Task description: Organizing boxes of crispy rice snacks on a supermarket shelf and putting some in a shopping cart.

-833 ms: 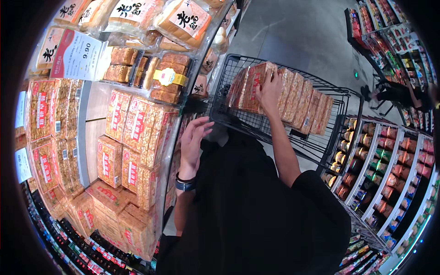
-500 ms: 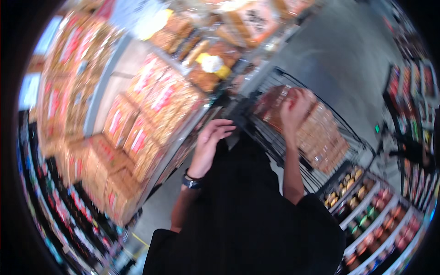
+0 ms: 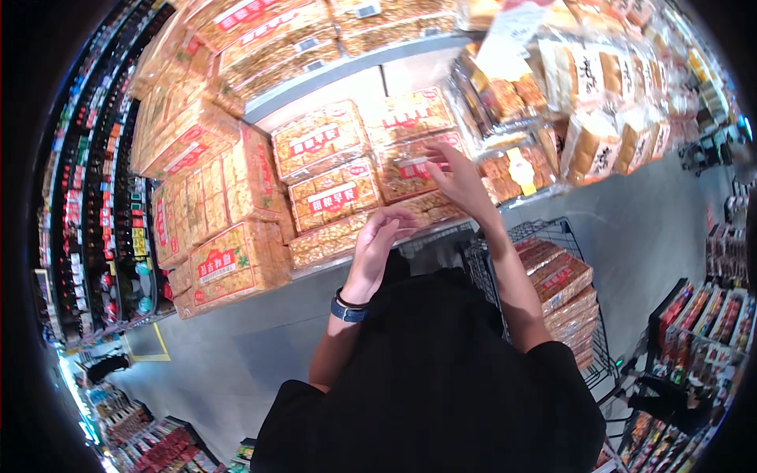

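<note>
My right hand (image 3: pixel 460 185), fingers apart and holding nothing, hovers over a display shelf. Just beyond it lies a clear-wrapped pack of golden, grainy snack blocks with a red label (image 3: pixel 412 170). Lower and to its left, my left hand (image 3: pixel 380 248) has its fingers loosely stretched out with nothing in them; a dark band is on that wrist. It overlaps the front row of wrapped blocks (image 3: pixel 335 240); contact cannot be made out. Behind it lies another red-labelled pack (image 3: pixel 333 193). At the right, a black wire shopping cart (image 3: pixel 597 335) holds stacked brown block packs (image 3: pixel 561 280).
Taller stacks of similar packs (image 3: pixel 217 197) stand at the shelf's left end. Wrapped bread loaves (image 3: pixel 591 146) and a brown cake pack with a yellow label (image 3: pixel 518 171) lie at the right. Another goods rack (image 3: pixel 714 315) stands beyond the cart.
My right hand has left the packs in the cart and is now over the shelf, empty. The view has swung toward the shelf; my left hand is now in front of its packs.
</note>
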A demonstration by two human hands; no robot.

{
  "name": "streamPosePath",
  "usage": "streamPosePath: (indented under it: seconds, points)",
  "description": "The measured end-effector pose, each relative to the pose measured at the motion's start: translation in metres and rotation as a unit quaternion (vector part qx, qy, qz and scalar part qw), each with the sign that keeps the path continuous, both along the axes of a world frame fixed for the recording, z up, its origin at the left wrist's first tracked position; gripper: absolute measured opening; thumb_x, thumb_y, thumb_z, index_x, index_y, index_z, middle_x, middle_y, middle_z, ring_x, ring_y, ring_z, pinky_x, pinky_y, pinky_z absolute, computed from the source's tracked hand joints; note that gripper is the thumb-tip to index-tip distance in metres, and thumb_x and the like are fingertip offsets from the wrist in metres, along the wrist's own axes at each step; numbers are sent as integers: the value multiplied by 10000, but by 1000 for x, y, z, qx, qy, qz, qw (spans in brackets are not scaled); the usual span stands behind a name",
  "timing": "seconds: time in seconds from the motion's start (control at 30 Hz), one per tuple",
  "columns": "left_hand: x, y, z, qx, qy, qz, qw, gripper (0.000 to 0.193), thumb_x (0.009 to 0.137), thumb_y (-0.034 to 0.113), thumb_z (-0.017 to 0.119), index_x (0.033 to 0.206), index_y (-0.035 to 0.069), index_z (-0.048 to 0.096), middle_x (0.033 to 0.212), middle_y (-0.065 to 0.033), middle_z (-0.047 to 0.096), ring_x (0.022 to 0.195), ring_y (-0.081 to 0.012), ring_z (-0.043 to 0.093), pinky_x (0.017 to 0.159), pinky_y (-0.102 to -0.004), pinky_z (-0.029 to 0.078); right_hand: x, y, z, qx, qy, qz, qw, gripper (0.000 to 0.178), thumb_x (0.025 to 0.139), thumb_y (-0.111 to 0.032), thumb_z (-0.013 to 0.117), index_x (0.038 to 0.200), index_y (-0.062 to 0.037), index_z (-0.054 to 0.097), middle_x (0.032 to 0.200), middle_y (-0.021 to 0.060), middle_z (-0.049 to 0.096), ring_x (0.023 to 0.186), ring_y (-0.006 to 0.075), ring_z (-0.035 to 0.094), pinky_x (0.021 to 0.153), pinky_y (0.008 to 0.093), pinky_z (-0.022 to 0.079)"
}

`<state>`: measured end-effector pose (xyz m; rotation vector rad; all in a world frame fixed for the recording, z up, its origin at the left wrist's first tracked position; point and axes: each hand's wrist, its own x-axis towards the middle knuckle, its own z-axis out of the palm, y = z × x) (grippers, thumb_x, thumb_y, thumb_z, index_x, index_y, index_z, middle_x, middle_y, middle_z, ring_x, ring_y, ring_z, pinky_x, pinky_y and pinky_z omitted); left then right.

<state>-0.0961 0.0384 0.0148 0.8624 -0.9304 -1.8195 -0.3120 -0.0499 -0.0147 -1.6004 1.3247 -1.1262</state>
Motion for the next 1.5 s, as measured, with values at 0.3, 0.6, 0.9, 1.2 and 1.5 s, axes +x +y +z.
streamPosePath:
  seconds: [0.3,0.6,0.9,1.2,1.5]
  points:
    - [86,-15,6,12,18,85,996,238,1058,115,463,1204,-1,611,1147,-91,671,1115,-191,647,1021,-348,490,115,-161,-71,271,45,64,959,374,1001,-372,585,980,-7,661,831,102,691,673,160,626,690,330,527]
    - [114,-23,-5,25,50,75,996,228,1058,123,465,1180,1,613,1146,-82,658,1114,-170,637,1029,-336,480,148,-167,-69,375,-76,-38,923,362,986,-430,641,977,-71,679,732,-34,596,591,51,445,508,248,323]
    - [110,-32,-9,26,57,30,998,225,1049,109,467,1176,-12,607,1144,-95,660,1119,-182,639,1033,-349,489,156,-155,-69,349,-135,-82,924,436,900,-436,752,1009,-39,607,756,-48,498,613,50,415,477,230,322]
    - [114,-30,-11,53,66,27,996,221,1046,108,467,1174,-3,609,1145,-92,658,1118,-191,643,1028,-354,485,165,-134,-28,370,-317,-4,873,455,884,-278,788,1205,-39,571,1081,89,689,868,141,678,675,263,548]
    - [104,-35,-24,96,122,96,983,301,1054,170,473,1314,23,509,1304,-138,585,1247,-261,574,1063,-427,455,144,-111,-16,298,-337,-39,892,455,858,-171,791,1232,-36,570,1109,90,689,915,160,706,737,308,627]
